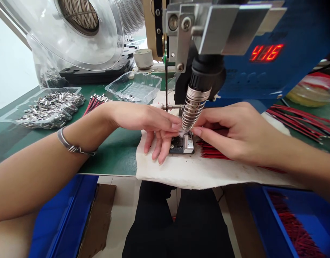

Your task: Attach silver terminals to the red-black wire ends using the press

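My left hand (147,123) and my right hand (232,132) meet under the ribbed metal nozzle (193,107) of a bench machine. Their thumbs and forefingers pinch a small part at the nozzle tip, just above a small metal fixture block (185,144); the part is too small to name. The other fingers of my left hand hang loosely onto a white cloth (197,172). A bundle of red wires (213,152) lies on the cloth under my right hand. A metal bangle (70,145) circles my left wrist.
A blue machine (288,68) shows red digits (265,53). A clear tray of metal terminals (50,107) sits at left, with red wires (95,102) and an empty-looking clear tray (135,87) behind. More red wires (302,120) lie right. Blue bins (296,222) stand below the green table (113,150).
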`<state>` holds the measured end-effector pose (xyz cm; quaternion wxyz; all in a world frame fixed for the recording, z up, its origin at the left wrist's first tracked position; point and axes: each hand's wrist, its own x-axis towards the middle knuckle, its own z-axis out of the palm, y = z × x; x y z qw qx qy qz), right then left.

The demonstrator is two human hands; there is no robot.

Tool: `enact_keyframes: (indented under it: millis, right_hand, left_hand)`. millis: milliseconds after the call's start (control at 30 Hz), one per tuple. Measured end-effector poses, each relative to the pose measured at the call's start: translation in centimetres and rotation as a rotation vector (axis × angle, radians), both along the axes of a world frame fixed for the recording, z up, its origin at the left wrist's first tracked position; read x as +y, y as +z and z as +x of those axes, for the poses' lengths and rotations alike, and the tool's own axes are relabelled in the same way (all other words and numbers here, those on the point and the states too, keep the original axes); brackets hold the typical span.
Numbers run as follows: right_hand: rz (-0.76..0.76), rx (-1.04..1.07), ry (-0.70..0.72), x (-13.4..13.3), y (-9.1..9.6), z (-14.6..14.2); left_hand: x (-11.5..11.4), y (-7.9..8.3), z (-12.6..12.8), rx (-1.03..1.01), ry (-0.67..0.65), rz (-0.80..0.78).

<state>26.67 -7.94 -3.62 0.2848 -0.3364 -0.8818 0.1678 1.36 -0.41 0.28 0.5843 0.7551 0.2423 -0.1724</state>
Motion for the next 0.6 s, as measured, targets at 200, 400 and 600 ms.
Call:
enact_keyframes:
  millis: [200,400,600]
  right_hand:
    - [0.023,-0.008,0.009,0.03,-0.04,-0.03]
    - [0.044,-0.011,0.008,0.04,-0.14,0.07]
    - [0.060,-0.002,0.020,0.11,-0.23,0.14]
  left_hand:
    - [0.01,-0.17,-0.03,-0.018,0.003,0.008]
    - [0.10,-0.40,-0.14,-0.027,0.038,-0.029]
    - [0.11,-0.22,-0.04,0.024,0.069,-0.033]
